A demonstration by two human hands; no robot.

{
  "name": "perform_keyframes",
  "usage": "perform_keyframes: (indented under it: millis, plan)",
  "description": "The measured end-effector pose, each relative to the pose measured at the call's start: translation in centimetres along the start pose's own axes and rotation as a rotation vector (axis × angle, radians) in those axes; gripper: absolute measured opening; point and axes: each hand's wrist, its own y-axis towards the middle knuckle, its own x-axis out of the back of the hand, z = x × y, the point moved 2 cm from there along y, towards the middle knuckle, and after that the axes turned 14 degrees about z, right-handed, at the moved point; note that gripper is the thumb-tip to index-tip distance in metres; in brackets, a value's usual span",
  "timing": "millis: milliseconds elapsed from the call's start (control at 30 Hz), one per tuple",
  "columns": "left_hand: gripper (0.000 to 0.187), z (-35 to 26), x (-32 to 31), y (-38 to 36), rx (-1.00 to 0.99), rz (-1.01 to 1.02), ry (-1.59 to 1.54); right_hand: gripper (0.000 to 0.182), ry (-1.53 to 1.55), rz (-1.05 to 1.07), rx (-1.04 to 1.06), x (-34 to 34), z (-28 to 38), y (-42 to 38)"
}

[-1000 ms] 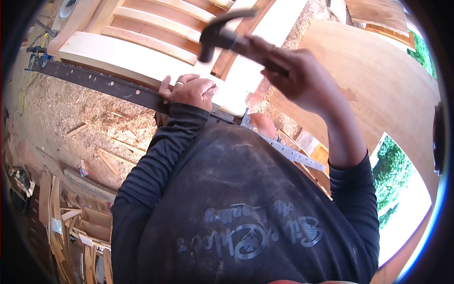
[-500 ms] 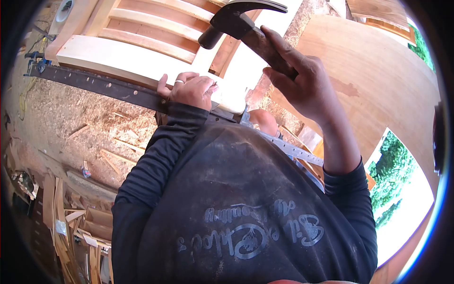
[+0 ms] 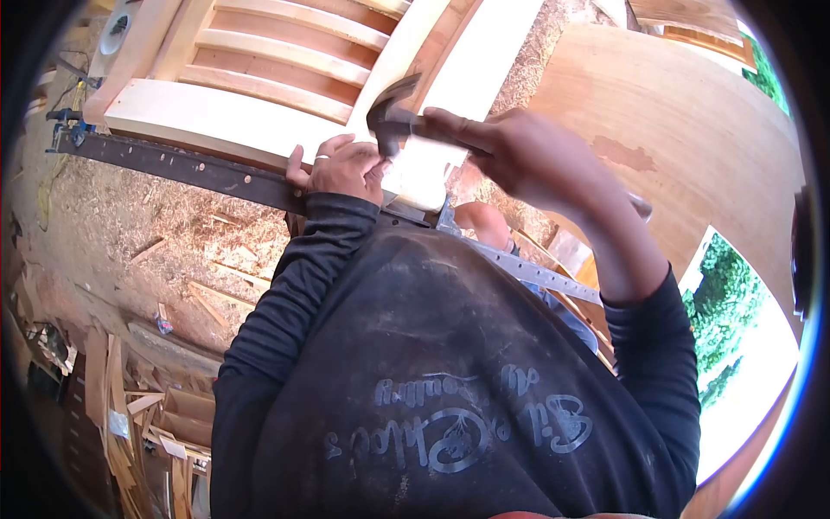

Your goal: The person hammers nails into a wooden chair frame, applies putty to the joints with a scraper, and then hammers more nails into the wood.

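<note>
My right hand (image 3: 527,160) is wrapped around the handle of a claw hammer (image 3: 389,121), slightly blurred. The hammer's striking face points down, right beside the fingertips of my left hand (image 3: 346,169). That hand rests on the corner of a pale wooden louvered panel (image 3: 216,108), thumb and finger pinched together. Whatever they pinch is too small and covered to make out. A ring is on one left finger. Horizontal slats (image 3: 281,56) fill the panel's frame.
A dark metal bar (image 3: 181,164) with holes runs along the panel's near edge, with a blue clamp (image 3: 76,134) at its far left. Plywood (image 3: 674,130) lies to the right. Shavings and wood scraps (image 3: 207,303) cover the ground; offcuts (image 3: 177,415) are piled lower left.
The hammer has swung down and left, from raised in the air to beside my left fingertips. My left hand stays at the panel's corner, its fingers still pinched.
</note>
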Motion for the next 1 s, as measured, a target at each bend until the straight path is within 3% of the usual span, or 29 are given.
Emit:
perform_keyframes:
  millis: [100, 167, 300, 333, 367, 433, 500, 567, 600, 667, 700, 733, 767, 833, 900, 1000]
  plan:
    - [0.008, -0.5, 0.8, 0.4, 0.05, 0.016, -0.021, 0.06, 0.091, -0.155, 0.098, 1.9, 0.8, 0.1]
    - [0.01, -0.4, 0.7, -0.1, 0.028, -0.016, -0.039, 0.065, 0.321, -0.473, 0.255, 2.6, 0.7, 0.1]
    - [0.034, 1.5, 3.0, -0.4, -0.032, -0.099, -0.012, 0.067, 0.292, -0.358, 0.281, 1.5, 0.1, 0.0]
    - [0.044, 2.6, 4.4, -0.5, 0.01, -0.132, 0.211, 0.067, -0.006, 0.041, -0.044, 1.2, 0.7, 0.3]
    - [0.047, 4.5, 5.3, -0.3, 0.075, -0.212, 0.349, 0.066, -0.01, 0.028, 0.022, 0.1, 0.1, 0.5]
    - [0.069, 8.5, 7.4, 0.6, 0.113, -0.535, 0.229, 0.068, 0.052, -0.104, 0.096, 0.9, -0.1, 0.1]
    - [0.12, 10.9, 8.3, 0.6, 0.598, -0.673, 0.071, 0.067, 0.275, -0.357, 0.204, 3.0, 0.8, -1.2]
    - [0.135, 12.2, 7.9, 0.6, 0.692, -0.678, -0.016, 0.057, 0.582, -0.684, 0.431, 4.4, 1.9, -1.7]
    - [0.137, 12.3, 8.0, 0.4, 0.738, -0.672, 0.0, 0.059, 0.555, -0.764, 0.451, 3.9, 1.8, -1.7]
    - [0.143, 12.5, 8.7, 0.9, 0.824, -0.686, 0.033, 0.063, 0.439, -0.486, 0.237, 3.0, 1.6, -1.6]
    - [0.143, 12.8, 8.9, 0.6, 0.864, -0.686, -0.143, 0.066, 0.355, -0.118, -0.012, 1.8, 1.5, -2.2]
    - [0.144, 12.9, 9.1, 0.5, 0.894, -0.683, -0.322, 0.065, -0.016, 0.172, -0.168, 0.1, 1.5, -0.7]
    - [0.145, 12.9, 9.2, 0.8, 0.916, -0.671, -0.504, 0.061, -0.023, 0.037, -0.061, -0.3, 1.5, -0.2]
    - [0.143, 12.9, 9.1, 1.5, 0.898, -0.707, -0.642, 0.061, 0.032, -0.059, -0.038, 1.3, 1.0, -1.0]
    - [0.142, 13.0, 8.8, 1.1, 0.89, -0.702, -0.751, 0.054, 0.342, -0.501, 0.313, 3.4, 1.0, -1.4]
    - [0.139, 13.0, 8.5, 0.9, 0.801, -0.747, -0.842, 0.044, 0.449, -0.803, 0.267, 5.1, 1.9, -1.8]
